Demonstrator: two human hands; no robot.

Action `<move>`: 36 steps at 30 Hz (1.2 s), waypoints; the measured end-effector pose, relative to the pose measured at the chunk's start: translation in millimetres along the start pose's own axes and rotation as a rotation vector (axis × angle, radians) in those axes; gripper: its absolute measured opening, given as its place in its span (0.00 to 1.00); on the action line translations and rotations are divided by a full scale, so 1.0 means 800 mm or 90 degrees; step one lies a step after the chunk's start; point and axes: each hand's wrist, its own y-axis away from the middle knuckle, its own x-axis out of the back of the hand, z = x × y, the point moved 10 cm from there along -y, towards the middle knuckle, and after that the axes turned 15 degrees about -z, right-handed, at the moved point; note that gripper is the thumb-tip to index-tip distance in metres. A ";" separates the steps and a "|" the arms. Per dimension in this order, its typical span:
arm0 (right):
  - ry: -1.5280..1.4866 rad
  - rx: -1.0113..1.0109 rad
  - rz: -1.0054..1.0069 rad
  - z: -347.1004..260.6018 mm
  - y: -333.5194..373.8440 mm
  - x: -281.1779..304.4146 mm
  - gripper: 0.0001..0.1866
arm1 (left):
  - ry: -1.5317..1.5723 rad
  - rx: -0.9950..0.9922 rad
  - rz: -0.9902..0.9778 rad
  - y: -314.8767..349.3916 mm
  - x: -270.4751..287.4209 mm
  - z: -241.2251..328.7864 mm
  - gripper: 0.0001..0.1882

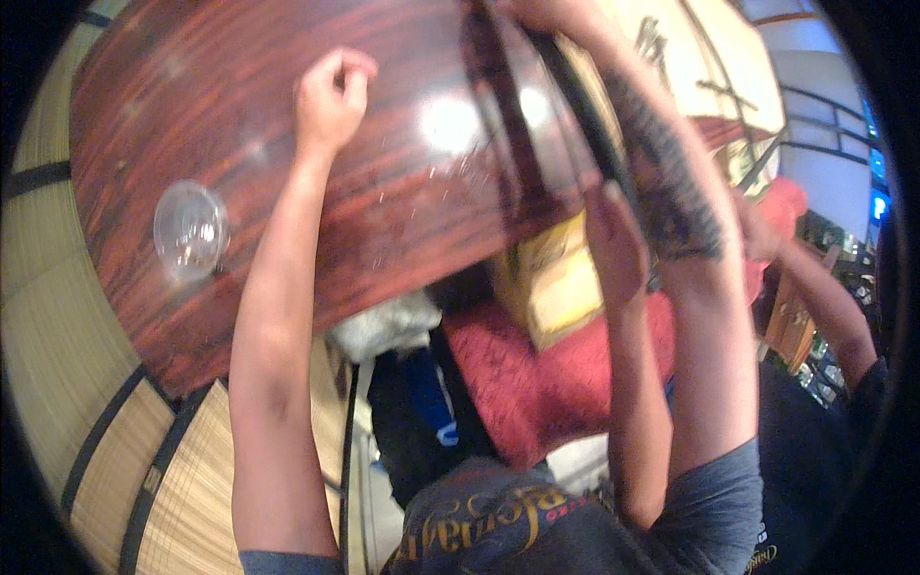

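My left hand [332,96] hovers over the dark red wood-grain table [402,240], fingers curled in and thumb against them. Nothing shows in that fist. A clear round plastic bowl [191,228] stands on the table left of my left forearm. My tattooed right arm stretches far forward, and my right hand [551,13] lies at the upper edge beside a long dark strip [580,101]. Its fingers are cut off and blurred. Below my right arm is another forearm with an open hand [616,244], seemingly another person's, beside a yellow box [556,283].
The yellow box rests on a red cushioned seat [537,379]. A crumpled whitish plastic bag [388,324] lies under the table's near edge. A person in dark clothing [815,450] is close on my right. Pale striped flooring or panels [57,307] border the left.
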 end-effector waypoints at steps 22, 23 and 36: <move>-0.094 -0.044 -0.071 -0.015 0.117 0.028 0.19 | 0.536 0.124 -0.128 -0.063 -0.140 0.025 0.13; -0.116 -0.032 -0.066 -0.023 0.117 0.030 0.18 | 0.643 0.216 -0.118 -0.074 -0.172 0.010 0.15; -0.453 -0.191 -0.049 -0.047 0.143 0.066 0.17 | 0.964 0.019 -0.039 -0.143 -0.219 0.020 0.33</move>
